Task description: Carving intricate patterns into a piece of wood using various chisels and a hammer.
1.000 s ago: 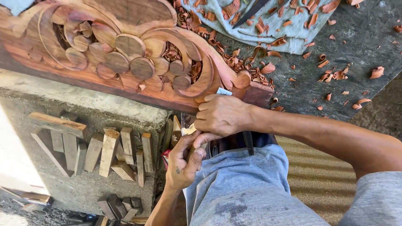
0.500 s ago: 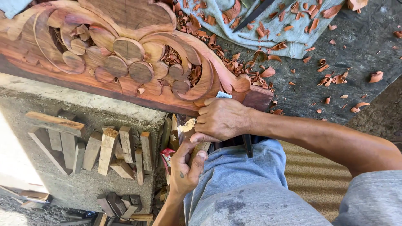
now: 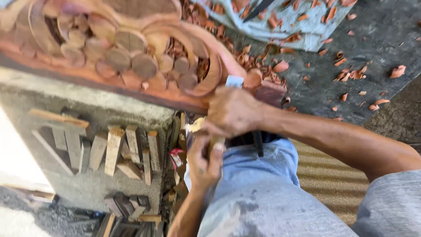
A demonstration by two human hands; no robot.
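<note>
The chisel (image 3: 233, 82) stood at the frame's centre, its pale metal tip set against the lower right edge of the carved wood panel (image 3: 131, 57), its wooden handle end just visible below the upper fist. The right hand (image 3: 232, 112) was clenched around the chisel's shaft, hiding most of it. The left hand (image 3: 204, 164), at 6 o'clock from the right, had its fingers (image 3: 218, 151) wrapped on the handle's lower end. The reddish panel, cut with scrolls and round bosses, lay across the table (image 3: 386, 39) from 9 to 12 o'clock. Curled wood shavings (image 3: 351, 74) were scattered over the table at 1 to 3 o'clock, some on a grey cloth (image 3: 307, 26). At 8 o'clock, wooden offcuts (image 3: 114, 149) lay on the concrete floor (image 3: 87, 193). Blue-grey trousers (image 3: 263, 193) filled 5 o'clock.
</note>
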